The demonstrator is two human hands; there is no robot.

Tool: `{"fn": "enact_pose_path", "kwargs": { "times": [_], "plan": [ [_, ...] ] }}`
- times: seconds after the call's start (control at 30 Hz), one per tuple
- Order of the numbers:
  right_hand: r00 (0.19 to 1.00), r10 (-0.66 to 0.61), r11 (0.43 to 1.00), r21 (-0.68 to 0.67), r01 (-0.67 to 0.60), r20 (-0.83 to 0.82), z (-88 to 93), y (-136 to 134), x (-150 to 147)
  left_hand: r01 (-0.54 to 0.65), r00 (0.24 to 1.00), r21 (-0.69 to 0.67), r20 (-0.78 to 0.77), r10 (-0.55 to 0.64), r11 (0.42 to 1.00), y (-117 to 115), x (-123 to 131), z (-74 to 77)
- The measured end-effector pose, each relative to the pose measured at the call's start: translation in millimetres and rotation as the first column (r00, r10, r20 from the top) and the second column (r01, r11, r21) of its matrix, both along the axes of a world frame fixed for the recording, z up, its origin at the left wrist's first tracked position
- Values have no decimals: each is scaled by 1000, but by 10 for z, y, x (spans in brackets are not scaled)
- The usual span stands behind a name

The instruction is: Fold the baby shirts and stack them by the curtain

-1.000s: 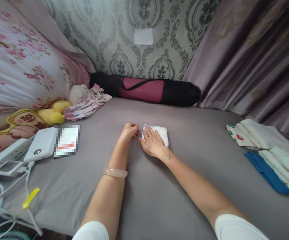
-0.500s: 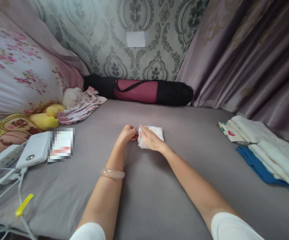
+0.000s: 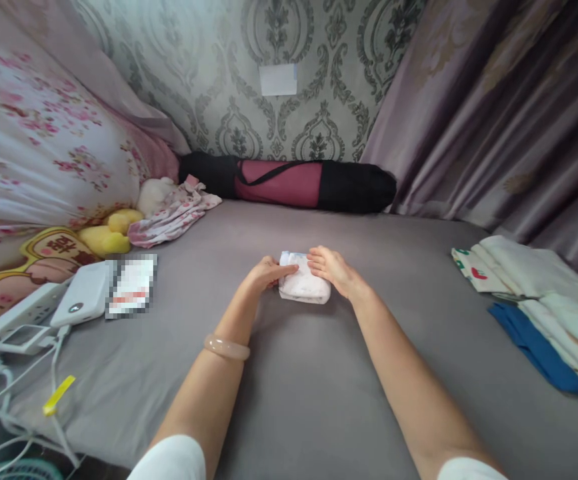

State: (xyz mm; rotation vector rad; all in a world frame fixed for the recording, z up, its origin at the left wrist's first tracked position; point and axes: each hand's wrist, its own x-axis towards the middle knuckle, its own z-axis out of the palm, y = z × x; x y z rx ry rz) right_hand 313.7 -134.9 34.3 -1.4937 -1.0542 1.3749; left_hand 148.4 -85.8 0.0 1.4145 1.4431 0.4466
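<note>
A small white folded cloth [image 3: 305, 285], bluish along its far left edge, is between my two hands on the grey sheet. My left hand [image 3: 267, 272] grips its left side, thumb across the top and the other fingers mostly hidden at the edge. With its fingers stretched out, my right hand [image 3: 335, 269] rests against the right side and upper face of the cloth. A pale bangle [image 3: 227, 347] circles my left forearm.
Folded white clothes [image 3: 561, 273] and a blue garment [image 3: 543, 347] lie at the right. On the left are a power bank [image 3: 83, 293], a power strip [image 3: 16, 320], cables and yellow plush toys [image 3: 106, 239]. A black and maroon long bag [image 3: 283, 183] lies along the wall.
My right hand has moved off the top of the cloth to its right side. My left thumb now lies over the cloth's left part. The view has shifted slightly.
</note>
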Motion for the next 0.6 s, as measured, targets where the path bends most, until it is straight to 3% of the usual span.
{"fn": "enact_pose_path", "kwargs": {
  "times": [0.2, 0.4, 0.6],
  "plan": [
    [999, -49, 998, -47, 49, 8, 95, -46, 118, -44, 978, 9, 205, 41, 999, -38, 87, 36],
    [998, -46, 997, -57, 48, 34, 159, -89, 139, -64, 972, -11, 228, 65, 998, -86, 168, 165],
    [997, -35, 998, -58, 39, 69, 141, -89, 147, -65, 971, -56, 226, 76, 996, -60, 163, 92]
  ]
}}
